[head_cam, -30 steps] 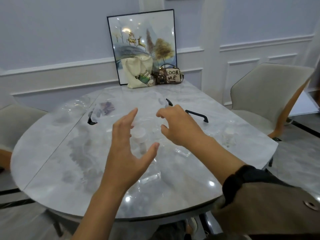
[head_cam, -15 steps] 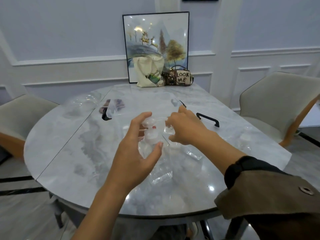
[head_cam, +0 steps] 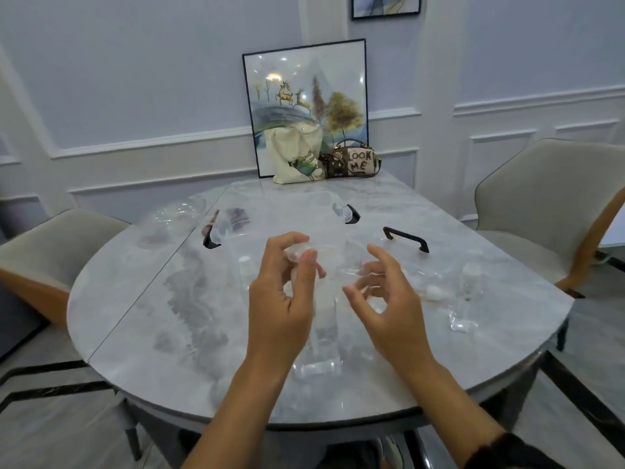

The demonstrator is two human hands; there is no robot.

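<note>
Change since a moment ago: pinching clear cap (head_cam: 299, 251) in left hand (head_cam: 280, 306) fingers (head_cam: 306, 275), lifting it just above bottle (head_cam: 319, 353) standing on bench (head_cam: 152, 333), letting go with right hand (head_cam: 389, 299) and relaxing its fingers open nearby, likely finishing uncapping.

I am in the dining room of a home, seated at a round marble-look table (head_cam: 189, 333) in the middle of the frame, with upholstered chairs at the far left (head_cam: 50, 242) and far right (head_cam: 548, 198). At the top centre a framed deer painting (head_cam: 304, 96) leans against the white panelled wall (head_cam: 135, 96). A canvas tote (head_cam: 294, 157) and a small handbag (head_cam: 351, 162) sit before it.
</note>
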